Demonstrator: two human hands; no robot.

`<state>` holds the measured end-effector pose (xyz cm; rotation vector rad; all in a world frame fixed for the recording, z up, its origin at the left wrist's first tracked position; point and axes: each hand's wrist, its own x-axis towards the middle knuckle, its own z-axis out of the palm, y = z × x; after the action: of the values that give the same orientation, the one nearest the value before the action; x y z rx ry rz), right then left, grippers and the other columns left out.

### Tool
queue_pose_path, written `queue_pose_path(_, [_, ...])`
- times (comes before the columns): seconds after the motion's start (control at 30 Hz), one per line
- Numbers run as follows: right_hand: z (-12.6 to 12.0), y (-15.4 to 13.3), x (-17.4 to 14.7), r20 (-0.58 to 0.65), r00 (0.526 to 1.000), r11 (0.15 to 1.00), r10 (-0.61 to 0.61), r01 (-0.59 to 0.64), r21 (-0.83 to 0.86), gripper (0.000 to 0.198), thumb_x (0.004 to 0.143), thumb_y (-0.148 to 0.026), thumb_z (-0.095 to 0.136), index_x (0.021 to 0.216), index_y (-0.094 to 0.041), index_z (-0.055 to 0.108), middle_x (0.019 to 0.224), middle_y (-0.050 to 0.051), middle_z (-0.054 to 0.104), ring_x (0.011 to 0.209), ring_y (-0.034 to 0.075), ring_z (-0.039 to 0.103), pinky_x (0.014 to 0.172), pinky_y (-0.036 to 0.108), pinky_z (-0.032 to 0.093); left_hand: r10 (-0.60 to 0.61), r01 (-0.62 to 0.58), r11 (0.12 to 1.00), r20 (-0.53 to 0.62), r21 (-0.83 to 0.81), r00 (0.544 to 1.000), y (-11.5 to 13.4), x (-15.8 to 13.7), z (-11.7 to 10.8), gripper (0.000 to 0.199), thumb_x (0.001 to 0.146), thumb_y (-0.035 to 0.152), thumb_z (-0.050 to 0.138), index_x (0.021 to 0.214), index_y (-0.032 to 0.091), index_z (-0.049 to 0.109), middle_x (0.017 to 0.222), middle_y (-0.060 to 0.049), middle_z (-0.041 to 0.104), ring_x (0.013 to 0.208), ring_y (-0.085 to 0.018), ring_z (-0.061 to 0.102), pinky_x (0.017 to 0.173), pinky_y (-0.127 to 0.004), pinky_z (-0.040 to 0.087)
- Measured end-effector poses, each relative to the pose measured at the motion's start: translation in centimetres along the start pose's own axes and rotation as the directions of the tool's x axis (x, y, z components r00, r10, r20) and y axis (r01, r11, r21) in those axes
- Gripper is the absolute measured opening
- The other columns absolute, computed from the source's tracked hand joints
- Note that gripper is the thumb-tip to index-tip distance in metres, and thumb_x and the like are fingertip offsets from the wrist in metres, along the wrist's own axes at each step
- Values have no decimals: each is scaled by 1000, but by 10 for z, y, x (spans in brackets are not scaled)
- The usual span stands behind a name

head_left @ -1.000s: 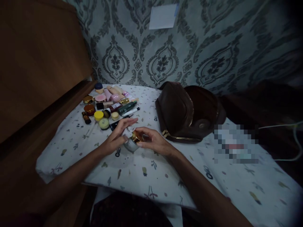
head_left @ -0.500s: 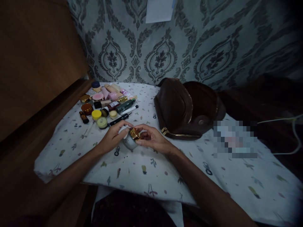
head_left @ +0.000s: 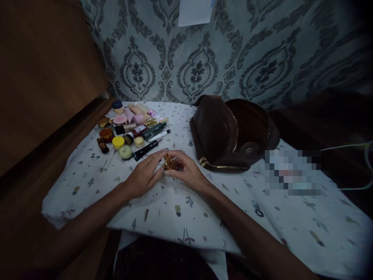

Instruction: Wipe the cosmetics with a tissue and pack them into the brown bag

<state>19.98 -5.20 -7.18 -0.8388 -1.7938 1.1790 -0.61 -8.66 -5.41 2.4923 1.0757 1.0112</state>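
The left hand [head_left: 142, 177] and right hand [head_left: 192, 173] pinch a gold cap [head_left: 169, 163] between their fingers. A tube [head_left: 146, 150] lies just beyond, a bag [head_left: 212, 132] nearby.

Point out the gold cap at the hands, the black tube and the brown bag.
Gold cap [head_left: 168, 163]: head view, on the shiny part showing between the hands.
Black tube [head_left: 145, 150]: head view, midway along its body.
Brown bag [head_left: 218, 134]: head view, on the panel left of the zip edge.
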Motion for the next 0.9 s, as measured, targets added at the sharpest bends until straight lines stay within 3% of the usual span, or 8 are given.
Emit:
queue_pose_path(0.07, [0, -1, 0, -23, 999, 998, -36, 35, -59, 56, 74, -47, 82, 124, -27, 64, 115, 7, 62, 104, 23, 60, 90, 38, 51, -13, 13, 1000, -5, -3, 1000, 0, -1, 0, 48, 102, 29, 41, 148, 17, 36, 145, -17, 55, 132, -26, 55, 111, -45, 47])
queue_pose_path(0.2, [-1, -7, 0, 57, 993, 985, -102, 109, -132, 55, 74, -45, 83, 125, -31, 65, 111, 5, 65, 98, 23, 62, 91, 43, 51, -110, 109, 990, 3, -93, 994, 0, 1, -4, 48, 101, 32, 42, 147, 18, 37, 144, -16, 56, 129, -26, 58, 108, -43, 48])
queue_pose_path(0.37, [-2, -14, -2, 152, 983, 989, -107, 120, -82, 67, 76, -36, 82, 137, -37, 54, 137, 5, 58, 119, 25, 58, 93, 43, 52, -296, 295, 930, 32, -220, 955, 0, 7, -10, 46, 101, 38, 39, 142, 16, 41, 127, -13, 66, 118, -28, 62, 98, -40, 51])
queue_pose_path(0.5, [-3, -14, -4, 190, 978, 994, -87, 97, -42, 65, 78, -31, 79, 138, -34, 53, 141, 6, 55, 124, 27, 56, 94, 42, 52, -366, 365, 892, 48, -266, 929, -4, 9, -11, 41, 101, 41, 40, 133, 17, 48, 115, -9, 68, 115, -27, 60, 97, -38, 48])
queue_pose_path(0.8, [3, -17, -4, 116, 983, 960, -141, 165, -225, 62, 74, -44, 83, 129, -29, 59, 118, 8, 57, 108, 25, 57, 89, 41, 52, -410, 394, 887, -18, -243, 912, 1, 8, -3, 25, 100, 43, 40, 102, 20, 47, 80, 1, 56, 69, -16, 53, 64, -29, 41])
queue_pose_path(0.9, [3, -19, -4, 129, 984, 945, -120, 153, -288, 58, 76, -45, 81, 126, -25, 61, 104, 7, 56, 95, 22, 57, 84, 40, 52, -413, 401, 877, 12, -263, 911, 2, 8, -5, 28, 99, 48, 40, 101, 21, 47, 79, 1, 56, 69, -16, 52, 65, -29, 41])
